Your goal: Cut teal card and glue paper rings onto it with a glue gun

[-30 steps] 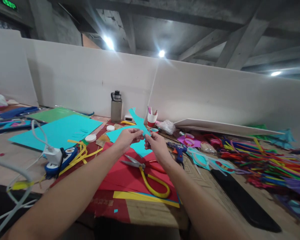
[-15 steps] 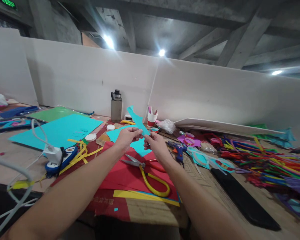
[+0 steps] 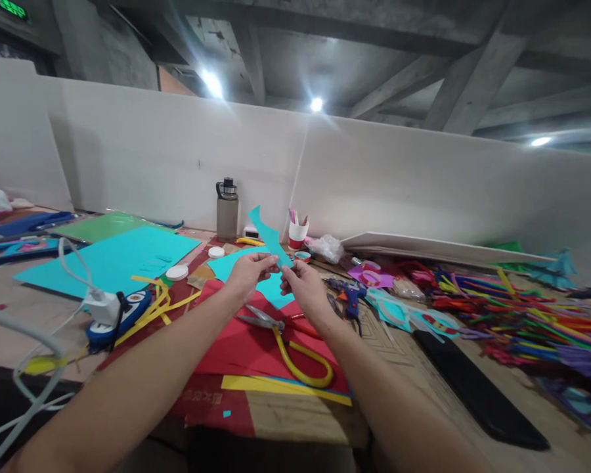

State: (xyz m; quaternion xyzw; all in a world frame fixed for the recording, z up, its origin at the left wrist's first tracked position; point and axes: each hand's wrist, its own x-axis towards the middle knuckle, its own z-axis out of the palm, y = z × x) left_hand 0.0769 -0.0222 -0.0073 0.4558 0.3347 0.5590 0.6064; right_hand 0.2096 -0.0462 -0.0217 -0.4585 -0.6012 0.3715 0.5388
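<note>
A cut strip of turquoise paper (image 3: 267,234) with an uneven edge slants up between my hands over the work area. My left hand (image 3: 253,274) pinches its lower part between thumb and fingers. On the other side, my right hand (image 3: 304,284) is closed on the strip's lower right end. Beneath both hands lies a larger turquoise sheet (image 3: 277,293). Nearer to me, scissors (image 3: 303,361) with one yellow and one red handle rest spread on red sheets (image 3: 236,351), with the blades pointing left.
Left stand a power strip (image 3: 121,318) with cables, yellow paper strips (image 3: 165,302) and a turquoise sheet (image 3: 113,256). Behind are a bottle (image 3: 227,217) and a cup of pens (image 3: 298,234). To the right lie a blue glue gun (image 3: 353,299), a black slab (image 3: 477,387) and colourful pipe cleaners (image 3: 526,309).
Both hands keep hold of the turquoise strip, which has turned slightly so more of its lower end shows. The whole view has shifted a little; the scissors and sheets lie as before.
</note>
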